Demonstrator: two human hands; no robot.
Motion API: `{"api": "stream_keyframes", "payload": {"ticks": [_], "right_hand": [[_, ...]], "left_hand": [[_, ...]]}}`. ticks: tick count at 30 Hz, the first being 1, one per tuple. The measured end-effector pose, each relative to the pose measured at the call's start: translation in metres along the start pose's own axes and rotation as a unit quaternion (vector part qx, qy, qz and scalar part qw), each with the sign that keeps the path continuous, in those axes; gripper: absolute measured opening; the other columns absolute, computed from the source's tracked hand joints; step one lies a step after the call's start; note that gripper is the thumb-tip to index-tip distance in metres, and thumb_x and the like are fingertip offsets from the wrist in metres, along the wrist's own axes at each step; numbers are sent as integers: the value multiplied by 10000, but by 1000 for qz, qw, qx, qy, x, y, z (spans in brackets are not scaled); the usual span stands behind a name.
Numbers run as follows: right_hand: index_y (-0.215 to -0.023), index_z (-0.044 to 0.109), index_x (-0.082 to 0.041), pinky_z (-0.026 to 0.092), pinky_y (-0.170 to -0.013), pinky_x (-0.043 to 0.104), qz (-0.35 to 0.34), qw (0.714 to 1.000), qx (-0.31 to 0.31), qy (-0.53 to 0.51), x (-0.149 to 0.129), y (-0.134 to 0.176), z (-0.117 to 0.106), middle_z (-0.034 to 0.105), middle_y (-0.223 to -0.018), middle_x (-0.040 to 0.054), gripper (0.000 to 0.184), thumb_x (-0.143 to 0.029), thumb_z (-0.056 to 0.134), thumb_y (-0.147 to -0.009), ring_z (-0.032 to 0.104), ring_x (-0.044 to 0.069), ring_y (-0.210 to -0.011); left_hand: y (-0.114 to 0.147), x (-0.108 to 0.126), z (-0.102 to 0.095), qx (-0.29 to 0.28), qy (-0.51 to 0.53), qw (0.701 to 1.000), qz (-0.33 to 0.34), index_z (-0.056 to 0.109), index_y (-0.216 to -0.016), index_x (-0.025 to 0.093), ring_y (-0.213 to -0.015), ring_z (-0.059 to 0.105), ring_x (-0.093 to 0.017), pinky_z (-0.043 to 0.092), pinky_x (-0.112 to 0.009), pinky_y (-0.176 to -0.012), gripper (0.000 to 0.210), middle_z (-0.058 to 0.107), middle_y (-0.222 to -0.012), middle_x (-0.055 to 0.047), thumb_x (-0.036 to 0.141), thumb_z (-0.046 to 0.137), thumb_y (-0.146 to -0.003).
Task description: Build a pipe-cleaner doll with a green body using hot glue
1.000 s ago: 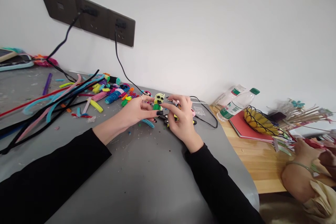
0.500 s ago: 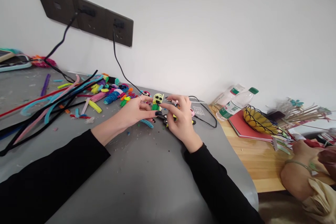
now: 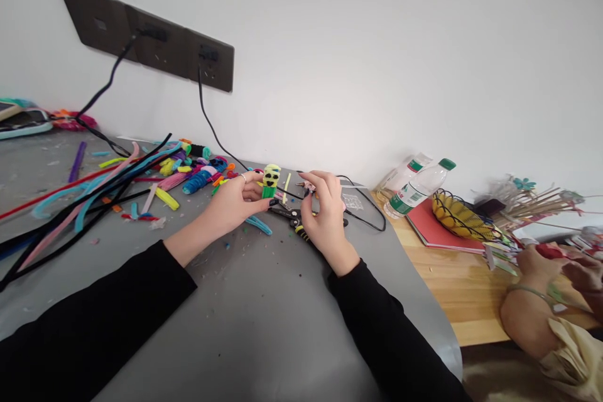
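One small yellow-and-green doll (image 3: pixel 271 179) stands upright, lengthwise up and down, pinched in the left hand (image 3: pixel 228 204). The right hand (image 3: pixel 326 213), apart from it to the right, has curled fingers; whether they grip the dark strand (image 3: pixel 289 193) between, I can't tell. Pliers (image 3: pixel 293 218) lie near.

We see soft, bright light, wall (image 3: pixel 339 94) palest nr ctr; faint tabletop (image 3: pixel 301 326) sheen, 6 o'clock; wide-lens skew at socket panel (image 3: pixel 151 38), 10 o'clock; slight blur approx 3 o'clock.
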State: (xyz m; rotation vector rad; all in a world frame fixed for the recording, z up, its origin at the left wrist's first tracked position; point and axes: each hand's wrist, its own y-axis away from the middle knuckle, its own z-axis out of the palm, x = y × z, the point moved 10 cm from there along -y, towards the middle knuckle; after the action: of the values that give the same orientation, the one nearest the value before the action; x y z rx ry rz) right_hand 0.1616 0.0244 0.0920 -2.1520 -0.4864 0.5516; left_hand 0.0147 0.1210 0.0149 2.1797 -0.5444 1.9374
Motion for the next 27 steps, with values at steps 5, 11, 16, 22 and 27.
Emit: {"api": "stream_keyframes", "payload": {"ticks": [5,11,16,22,27], "right_hand": [[-1328,565,-220,508,-955,428,16,999,-32,-35,1,1,8,651,-1197,122,442,-54,447,-936,601,259,-1105],[-1331,558,-204,517,-986,420,33,992,-94,-74,2,4,25,682,-1171,111,369,-132,510,-972,628,248,-1105],[-1296,573,-180,519,-970,424,64,994,-77,-50,14,6,26,678,-1143,120,338,-140,500,-968,630,260,-1088],[-1254,585,-187,512,-959,429,73,994,-73,-40,21,7,25,675,-1138,123,343,-115,485,-934,626,267,-1076],[-1219,606,-187,502,-987,427,69,992,-99,-33,20,9,32,679,-1162,117,331,-103,472,-929,615,271,-1116]], "left_hand": [[2,4,3,-5,-9,1000,15,587,-1033,222,-861,733,-269,581,-406,-806,490,674,-780,15,410,820,-646],[4,5,9,-25,7,999,19,597,-1109,208,-872,757,-274,606,-419,-829,557,717,-818,-3,436,829,-657],[2,7,-2,13,8,1000,26,525,-1250,210,-845,763,-271,616,-406,-788,697,711,-824,6,456,826,-671],[1,4,-7,40,32,998,28,492,-1222,221,-964,759,-291,612,-406,-814,707,748,-988,-58,438,847,-650],[3,7,-3,28,33,999,31,478,-1319,221,-922,769,-276,626,-406,-804,770,753,-1010,-53,419,844,-671]]}}
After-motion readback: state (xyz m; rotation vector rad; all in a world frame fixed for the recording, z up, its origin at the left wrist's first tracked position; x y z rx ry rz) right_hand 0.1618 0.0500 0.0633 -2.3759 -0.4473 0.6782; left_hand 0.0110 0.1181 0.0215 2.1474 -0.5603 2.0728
